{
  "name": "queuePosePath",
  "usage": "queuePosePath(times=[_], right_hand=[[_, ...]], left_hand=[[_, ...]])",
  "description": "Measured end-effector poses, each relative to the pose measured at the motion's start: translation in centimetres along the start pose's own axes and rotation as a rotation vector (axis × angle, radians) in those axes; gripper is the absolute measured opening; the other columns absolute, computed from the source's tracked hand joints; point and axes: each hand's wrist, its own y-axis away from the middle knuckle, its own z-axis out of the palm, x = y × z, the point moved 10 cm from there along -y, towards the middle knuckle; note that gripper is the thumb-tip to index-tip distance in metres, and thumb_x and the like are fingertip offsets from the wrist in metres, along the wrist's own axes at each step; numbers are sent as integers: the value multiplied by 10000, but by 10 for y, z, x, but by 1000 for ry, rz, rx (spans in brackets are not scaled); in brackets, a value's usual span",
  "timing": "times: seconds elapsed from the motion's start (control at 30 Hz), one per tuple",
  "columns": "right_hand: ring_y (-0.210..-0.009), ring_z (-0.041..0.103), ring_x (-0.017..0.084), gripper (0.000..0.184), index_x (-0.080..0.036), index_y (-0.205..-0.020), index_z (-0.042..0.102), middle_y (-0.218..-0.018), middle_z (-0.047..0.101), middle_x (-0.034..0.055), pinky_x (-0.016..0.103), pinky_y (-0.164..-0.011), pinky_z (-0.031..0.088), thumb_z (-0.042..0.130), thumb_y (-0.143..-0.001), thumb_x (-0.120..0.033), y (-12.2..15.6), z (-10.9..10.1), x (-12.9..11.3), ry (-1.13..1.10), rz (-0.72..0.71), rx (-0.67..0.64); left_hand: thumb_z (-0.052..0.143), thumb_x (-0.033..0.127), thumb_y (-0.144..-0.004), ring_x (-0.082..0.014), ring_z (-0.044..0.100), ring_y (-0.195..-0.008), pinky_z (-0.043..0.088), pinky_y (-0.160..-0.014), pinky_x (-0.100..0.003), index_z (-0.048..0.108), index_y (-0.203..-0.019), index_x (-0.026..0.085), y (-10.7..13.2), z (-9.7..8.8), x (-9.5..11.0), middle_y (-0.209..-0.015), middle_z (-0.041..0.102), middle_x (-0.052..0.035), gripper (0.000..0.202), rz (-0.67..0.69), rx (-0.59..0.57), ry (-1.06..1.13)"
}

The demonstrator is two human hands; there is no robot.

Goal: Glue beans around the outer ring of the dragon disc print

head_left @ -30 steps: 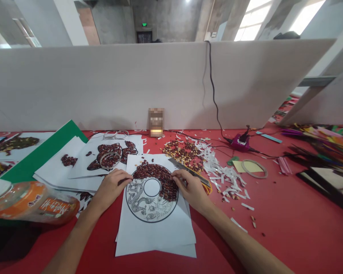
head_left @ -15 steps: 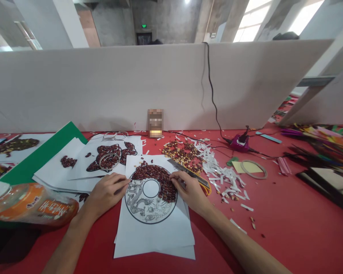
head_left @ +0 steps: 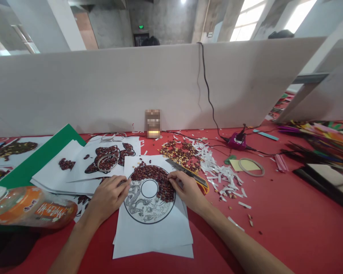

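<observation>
A printed sheet (head_left: 154,241) lies in front of me, showing a ring-shaped dragon drawing (head_left: 134,199). Dark red beans (head_left: 148,173) cover the ring's upper and right part in close rows; its lower left is bare line art. My left hand (head_left: 111,192) rests at the ring's left edge, fingers bent and drawn together. On the right side, my right hand (head_left: 186,189) has thumb and forefinger pinched at the edge of the bean rows. Whatever either set of fingertips holds is hidden. A few loose beans (head_left: 143,163) lie above the ring.
Right of the sheet are a box cutter (head_left: 187,172), mixed beans (head_left: 178,152), white paper scraps (head_left: 213,161), a tape roll (head_left: 251,167) and a purple power socket (head_left: 236,141). At left are a large jar (head_left: 31,207), a bean-covered picture (head_left: 107,158) and a green board (head_left: 45,152).
My left hand's fingers have curled in more at the ring's edge. The right hand stays at the same spot on the beans. The whole view has shifted slightly.
</observation>
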Motion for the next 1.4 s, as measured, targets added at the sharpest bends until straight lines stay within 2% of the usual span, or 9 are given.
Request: queuePosePath(times=[0.2, 0.33, 0.53, 0.7, 0.9, 1.03, 1.17, 1.27, 1.4], right_hand=[[-869, 652, 203, 158, -247, -993, 650, -951, 710, 46, 329, -803, 512, 493, -973, -247, -1, 0, -2, 5, -18, 15], [-857, 645, 205, 153, -249, -996, 645, -930, 698, 46, 322, -773, 499, 493, -983, -263, -1, 1, -1, 7, -15, 6], [-853, 637, 202, 149, -248, -1012, 640, -931, 685, 43, 312, -764, 486, 493, -988, -255, -1, 1, 0, 0, -14, -7], [-894, 641, 204, 151, -247, -1022, 632, -965, 692, 47, 315, -785, 497, 489, -977, -225, 0, 1, -2, -8, -24, -4], [-884, 638, 199, 151, -240, -1018, 629, -958, 691, 46, 315, -792, 490, 489, -974, -205, 0, 0, -3, -15, -28, 3], [-868, 628, 191, 144, -231, -1015, 626, -931, 681, 41, 306, -786, 481, 494, -971, -192, 0, 0, -4, -5, -38, 7], [-868, 632, 183, 141, -224, -1016, 626, -952, 688, 43, 297, -784, 477, 503, -966, -174, -1, 0, -5, -10, -53, 5], [-869, 631, 185, 134, -226, -1006, 625, -940, 687, 39, 296, -784, 474, 510, -961, -172, -2, 0, -6, 2, -55, 6], [-844, 627, 179, 123, -230, -1008, 620, -927, 675, 29, 288, -772, 470, 511, -968, -192, -2, 2, -4, 5, -37, 2]], left_hand=[[428, 319, -1025, -230, 655, -974, 501, -892, -365, 715, -1132, 237, -11, 1, -12, -1061, 723, -68, 317, -110, -11, 54], [392, 237, -1003, -220, 654, -1069, 494, -978, -353, 689, -1170, 236, -54, 8, -26, -1170, 701, -64, 340, -163, -62, 243], [551, 144, -868, -238, 677, -892, 502, -877, -348, 740, -844, 204, -116, 46, -24, -936, 715, -92, 200, -102, -268, 214], [591, 101, -801, -253, 676, -792, 493, -787, -344, 692, -700, 208, -124, 58, -24, -787, 702, -85, 179, -103, -329, 168], [580, 117, -849, -279, 663, -886, 482, -828, -358, 644, -761, 184, -130, 54, -15, -883, 676, -122, 128, -64, -325, 173], [517, 171, -922, -240, 627, -931, 477, -865, -342, 595, -854, 200, -113, 33, -13, -951, 646, -79, 108, -48, -281, 234], [419, 287, -1013, -221, 591, -965, 475, -875, -347, 554, -991, 218, -64, 10, -23, -1030, 618, -53, 153, -140, -159, 341], [435, 337, -1025, -211, 580, -985, 471, -876, -332, 540, -1004, 230, -28, 6, -34, -1044, 606, -39, 151, -220, -56, 440], [469, 326, -1016, -233, 564, -1043, 432, -953, -370, 560, -997, 234, -13, 10, -30, -1063, 615, -43, 131, -176, -3, 379]])
